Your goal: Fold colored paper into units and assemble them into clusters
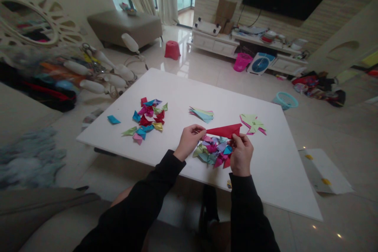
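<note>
White tabletop, tapered red paper

One red folded paper, held near its ends by the person's left hand and right hand, above a heap of coloured folded pieces; one white table here; beyond it, one red stool.

Near the centre of the frame, the red paper is showing a smooth, matt face over a tabletop that is looking smooth too. Toward the top, glossy floor tiles are mirroring light, a plastic stool is shining faintly, and cloth curtains are hanging matt
</note>
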Action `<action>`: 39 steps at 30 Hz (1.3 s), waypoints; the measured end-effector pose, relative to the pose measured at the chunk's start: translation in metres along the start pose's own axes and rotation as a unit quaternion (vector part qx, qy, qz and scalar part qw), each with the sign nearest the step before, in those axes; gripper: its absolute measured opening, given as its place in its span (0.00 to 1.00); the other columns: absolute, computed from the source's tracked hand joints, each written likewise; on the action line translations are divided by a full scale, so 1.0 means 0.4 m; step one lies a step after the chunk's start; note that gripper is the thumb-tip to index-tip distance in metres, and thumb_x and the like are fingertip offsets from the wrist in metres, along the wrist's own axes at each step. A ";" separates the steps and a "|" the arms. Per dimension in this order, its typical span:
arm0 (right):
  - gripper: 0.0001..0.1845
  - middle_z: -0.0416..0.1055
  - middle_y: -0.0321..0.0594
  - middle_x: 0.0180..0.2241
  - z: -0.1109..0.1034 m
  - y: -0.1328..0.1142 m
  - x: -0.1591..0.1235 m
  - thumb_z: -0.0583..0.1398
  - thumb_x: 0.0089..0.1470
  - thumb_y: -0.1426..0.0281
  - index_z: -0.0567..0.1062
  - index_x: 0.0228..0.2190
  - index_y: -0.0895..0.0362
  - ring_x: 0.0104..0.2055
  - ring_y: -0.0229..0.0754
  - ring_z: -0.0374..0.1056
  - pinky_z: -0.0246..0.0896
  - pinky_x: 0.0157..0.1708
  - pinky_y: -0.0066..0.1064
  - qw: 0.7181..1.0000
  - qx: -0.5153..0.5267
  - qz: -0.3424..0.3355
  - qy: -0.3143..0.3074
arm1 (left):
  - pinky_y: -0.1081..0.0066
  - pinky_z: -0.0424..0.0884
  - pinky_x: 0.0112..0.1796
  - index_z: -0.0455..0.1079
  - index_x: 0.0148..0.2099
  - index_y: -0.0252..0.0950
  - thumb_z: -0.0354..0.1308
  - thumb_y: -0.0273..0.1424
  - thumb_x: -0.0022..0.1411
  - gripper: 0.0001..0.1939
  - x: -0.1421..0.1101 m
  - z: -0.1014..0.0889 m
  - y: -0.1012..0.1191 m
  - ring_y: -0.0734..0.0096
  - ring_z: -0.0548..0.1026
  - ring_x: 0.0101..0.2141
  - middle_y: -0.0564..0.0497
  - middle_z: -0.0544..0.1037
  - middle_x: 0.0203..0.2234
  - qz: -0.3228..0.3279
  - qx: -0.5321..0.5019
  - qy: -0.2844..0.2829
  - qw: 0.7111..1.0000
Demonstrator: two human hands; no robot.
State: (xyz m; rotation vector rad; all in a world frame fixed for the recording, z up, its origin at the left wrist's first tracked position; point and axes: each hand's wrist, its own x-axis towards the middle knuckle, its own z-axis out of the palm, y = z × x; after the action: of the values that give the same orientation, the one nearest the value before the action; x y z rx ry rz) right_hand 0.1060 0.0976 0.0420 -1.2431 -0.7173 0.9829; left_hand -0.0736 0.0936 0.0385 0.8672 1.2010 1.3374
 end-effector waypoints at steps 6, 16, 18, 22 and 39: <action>0.13 0.69 0.28 0.21 0.001 0.001 0.001 0.70 0.42 0.65 0.72 0.28 0.56 0.21 0.33 0.64 0.58 0.23 0.26 1.000 0.010 0.004 -0.002 | 0.74 0.70 0.28 0.77 0.34 0.31 0.68 0.33 0.51 0.10 0.001 0.001 -0.002 0.74 0.74 0.24 0.50 0.77 0.23 0.000 0.011 0.001 1.000; 0.13 0.69 0.27 0.21 0.002 0.003 -0.001 0.69 0.42 0.66 0.71 0.27 0.56 0.21 0.32 0.63 0.57 0.23 0.26 1.000 0.014 0.004 -0.006 | 0.74 0.69 0.27 0.78 0.33 0.31 0.68 0.33 0.51 0.10 0.002 -0.001 -0.002 0.74 0.73 0.23 0.51 0.76 0.22 -0.003 -0.003 -0.005 1.000; 0.13 0.69 0.27 0.21 0.003 0.002 -0.001 0.69 0.42 0.66 0.71 0.27 0.56 0.21 0.32 0.63 0.57 0.23 0.26 1.000 0.012 0.004 -0.005 | 0.74 0.69 0.27 0.78 0.34 0.31 0.68 0.33 0.51 0.10 0.002 -0.001 -0.003 0.74 0.73 0.23 0.50 0.77 0.22 -0.001 -0.003 -0.006 1.000; 0.13 0.68 0.27 0.20 0.004 0.000 -0.002 0.69 0.41 0.66 0.71 0.27 0.55 0.21 0.33 0.63 0.58 0.23 0.26 1.000 0.014 0.010 -0.002 | 0.74 0.69 0.27 0.78 0.34 0.31 0.68 0.34 0.51 0.10 0.001 -0.002 -0.004 0.74 0.74 0.24 0.50 0.77 0.23 -0.002 0.000 -0.005 1.000; 0.12 0.68 0.27 0.20 0.010 0.006 -0.007 0.69 0.43 0.66 0.72 0.26 0.55 0.21 0.33 0.63 0.58 0.24 0.26 1.000 0.009 0.009 -0.018 | 0.73 0.70 0.28 0.78 0.34 0.32 0.69 0.33 0.51 0.10 0.005 -0.001 -0.021 0.73 0.74 0.24 0.50 0.77 0.23 0.009 0.008 -0.013 1.000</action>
State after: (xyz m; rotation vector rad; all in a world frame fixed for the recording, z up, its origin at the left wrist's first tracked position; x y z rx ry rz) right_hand 0.1008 0.0968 0.0407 -1.2206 -0.7245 1.0258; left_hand -0.0721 0.0945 0.0303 0.9060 1.1887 1.3279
